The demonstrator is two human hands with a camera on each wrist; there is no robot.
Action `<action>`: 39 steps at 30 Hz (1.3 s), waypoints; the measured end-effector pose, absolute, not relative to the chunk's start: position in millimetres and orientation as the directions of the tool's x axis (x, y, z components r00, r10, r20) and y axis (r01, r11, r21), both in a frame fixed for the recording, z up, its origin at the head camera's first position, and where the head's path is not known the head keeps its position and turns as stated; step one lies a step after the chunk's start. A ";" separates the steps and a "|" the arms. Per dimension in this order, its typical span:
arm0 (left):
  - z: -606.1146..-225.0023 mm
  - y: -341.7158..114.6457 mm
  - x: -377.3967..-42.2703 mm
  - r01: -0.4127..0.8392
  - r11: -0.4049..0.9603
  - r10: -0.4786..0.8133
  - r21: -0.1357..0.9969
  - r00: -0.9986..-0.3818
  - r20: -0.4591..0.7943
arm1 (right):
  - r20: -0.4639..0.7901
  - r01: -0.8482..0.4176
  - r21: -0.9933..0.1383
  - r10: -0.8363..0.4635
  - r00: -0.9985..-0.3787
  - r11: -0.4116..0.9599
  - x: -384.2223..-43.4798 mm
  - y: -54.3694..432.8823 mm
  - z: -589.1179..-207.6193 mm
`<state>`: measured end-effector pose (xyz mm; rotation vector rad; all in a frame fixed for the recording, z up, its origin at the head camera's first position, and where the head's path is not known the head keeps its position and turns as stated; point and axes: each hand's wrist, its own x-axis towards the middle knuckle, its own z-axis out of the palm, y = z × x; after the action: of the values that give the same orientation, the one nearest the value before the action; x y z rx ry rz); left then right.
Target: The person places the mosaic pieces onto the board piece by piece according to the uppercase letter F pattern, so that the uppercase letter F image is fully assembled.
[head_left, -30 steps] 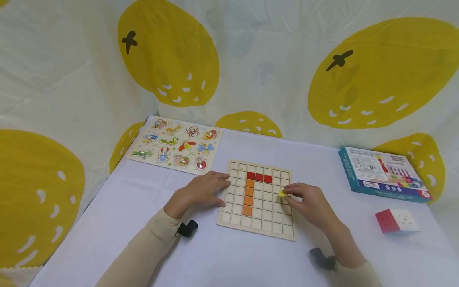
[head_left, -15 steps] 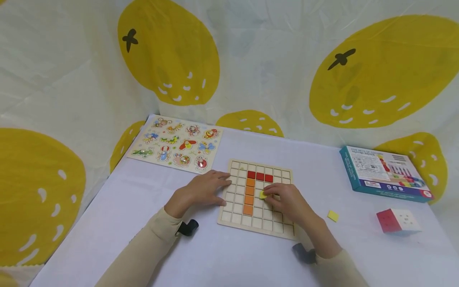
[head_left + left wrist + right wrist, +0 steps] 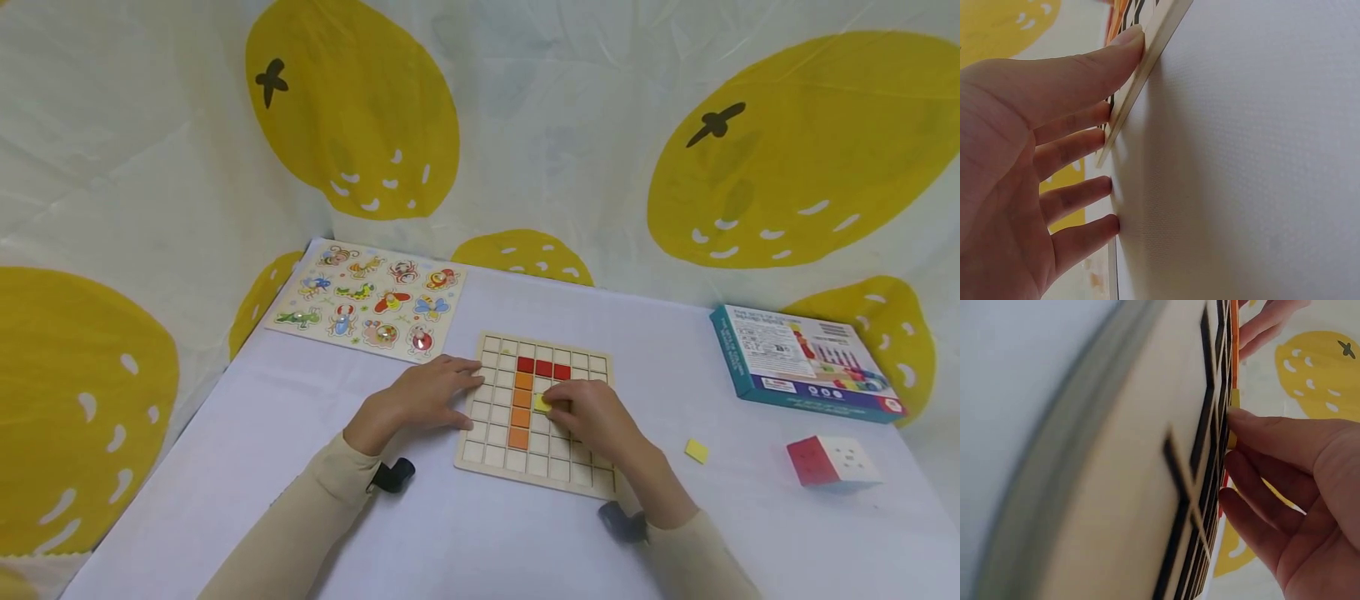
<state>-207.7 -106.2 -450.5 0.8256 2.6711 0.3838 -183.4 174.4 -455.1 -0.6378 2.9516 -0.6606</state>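
Note:
A square wooden grid board (image 3: 495, 457) lies flat, with a row of red tiles (image 3: 543, 369) and a column of orange tiles (image 3: 521, 417) in its cells. My right hand (image 3: 600, 419) pinches a yellow square tile (image 3: 540, 403) over the cell just right of the second orange tile from the top. In the right wrist view, thumb and fingertips hold that tile close to the board's surface. My left hand (image 3: 420, 396) touches the board's left edge, thumb and fingers spread and fairly straight. Its thumb lies on the rim in the left wrist view.
Another yellow tile (image 3: 696, 451) lies to the right of the board. A puzzle board with insect pictures (image 3: 360, 302) sits at the back left. On the right are a flat teal-sided box (image 3: 810, 362) and a red and white cube (image 3: 832, 462).
My right hand has carried the yellow tile leftward across the board to beside the orange column. The loose yellow tile at right has come into sight. My left hand stays put.

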 end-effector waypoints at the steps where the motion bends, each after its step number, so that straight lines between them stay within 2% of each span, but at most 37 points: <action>1: -450.5 -106.1 -207.7 0.498 0.797 0.583 0.341 -0.782 -0.220 | 0.034 -0.376 -0.421 -0.399 -0.916 0.825 -183.8 173.6 -454.5; 9: -449.8 -105.8 -207.5 0.497 0.799 0.581 0.338 -0.783 -0.223 | -0.013 -0.309 -0.447 -0.352 -0.936 0.839 -186.6 166.9 -448.8; 39: -451.1 -105.7 -206.4 0.495 0.795 0.582 0.350 -0.784 -0.215 | 0.014 -0.284 -0.491 -0.319 -0.948 0.824 -169.3 180.4 -445.6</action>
<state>-206.4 -105.7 -451.1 0.8247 2.6724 0.3973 -169.3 180.4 -445.6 -0.4853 2.9339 -0.7734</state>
